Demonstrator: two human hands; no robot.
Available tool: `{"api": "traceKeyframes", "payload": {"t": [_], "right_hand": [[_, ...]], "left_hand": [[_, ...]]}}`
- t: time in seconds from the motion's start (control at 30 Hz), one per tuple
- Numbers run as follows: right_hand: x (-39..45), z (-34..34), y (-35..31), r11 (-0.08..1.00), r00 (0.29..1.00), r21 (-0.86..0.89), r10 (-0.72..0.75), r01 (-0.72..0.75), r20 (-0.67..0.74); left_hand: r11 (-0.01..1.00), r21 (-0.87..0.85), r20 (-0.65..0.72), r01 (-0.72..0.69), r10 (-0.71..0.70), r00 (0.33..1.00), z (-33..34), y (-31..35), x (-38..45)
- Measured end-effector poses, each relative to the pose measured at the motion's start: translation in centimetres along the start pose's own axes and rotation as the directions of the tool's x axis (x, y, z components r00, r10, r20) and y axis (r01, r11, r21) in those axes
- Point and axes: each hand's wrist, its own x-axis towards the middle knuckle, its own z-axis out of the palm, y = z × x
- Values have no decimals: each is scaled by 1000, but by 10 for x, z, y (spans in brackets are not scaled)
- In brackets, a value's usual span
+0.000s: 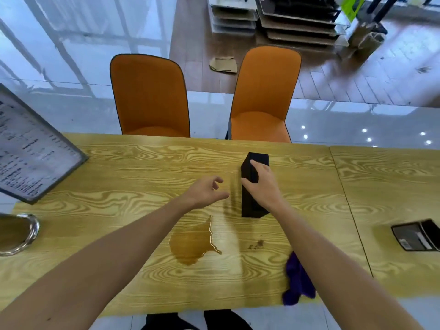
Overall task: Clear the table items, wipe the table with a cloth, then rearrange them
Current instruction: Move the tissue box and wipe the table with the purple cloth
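Note:
A tall black box (250, 198) stands upright on the wooden table (133, 177), right of centre. My right hand (263, 184) grips it near the top, thumb on its left face and fingers over the upper edge. My left hand (206, 191) hovers just left of the box with loosely curled fingers, holding nothing. A brown liquid spill (192, 244) lies on the table in front of the box, with small crumbs (257, 244) to its right. A purple cloth (297, 282) lies at the near edge, partly hidden under my right forearm.
A framed menu board (31, 151) leans at the far left. A metal bowl (16, 232) sits at the left edge. On the adjoining table to the right lies a black card holder (419, 235). Two orange chairs (152, 96) stand behind the table.

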Motion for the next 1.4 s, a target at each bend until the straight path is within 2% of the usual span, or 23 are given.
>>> {"api": "traceKeyframes", "payload": {"t": [0.07,0.17,0.27,0.33,0.4,0.5,0.57,0.63,0.7,0.77,0.83,0.93,1.07,1.17,1.27,1.4], "right_hand": [[-17,-8,21,999,1000,-39,4,-5,-25],[-49,-20,54,993,988,-111,-42,25,-150],[-85,-23,90,973,979,-229,-11,-37,-204],[-107,-20,116,920,989,-371,83,-123,-122],[-126,-15,141,822,969,-538,245,-189,35],[-146,-8,170,703,860,-698,435,-139,267],[-155,-3,182,628,821,-775,481,-79,306],[-162,1,187,538,831,-843,470,-3,297],[-164,3,186,496,848,-865,424,77,318],[-164,2,176,532,826,-830,383,168,412],[-163,1,156,645,765,-742,381,183,519],[-157,1,120,816,695,-565,338,119,634],[-149,14,66,964,658,-266,197,5,727],[-148,27,33,989,674,-127,142,-72,725],[-147,41,18,991,720,-118,128,-65,682],[-146,51,6,991,741,-121,124,-58,660]], "left_hand": [[1000,2,59,7,-7,998,28,7,-1],[1000,21,117,-6,4,993,77,20,-4],[1000,1,180,0,0,984,120,28,-11],[1000,14,190,-8,6,982,143,30,-17],[1000,0,186,11,-11,982,159,28,-25],[999,-5,241,37,-34,970,169,22,-36],[999,-10,277,47,-42,960,168,16,-42],[998,-10,274,57,-52,960,163,7,-49],[998,1,269,60,-58,961,155,-2,-56],[998,3,301,57,-55,952,147,-11,-64],[999,-26,339,33,-22,941,142,-20,-73],[999,-51,417,5,17,909,138,-28,-89],[996,-77,444,-38,68,894,135,-41,-109],[988,-132,342,-85,126,931,124,-56,-125],[984,-164,263,-72,114,958,107,-74,-138],[976,-217,209,-18,64,976,78,-95,-153]]}}
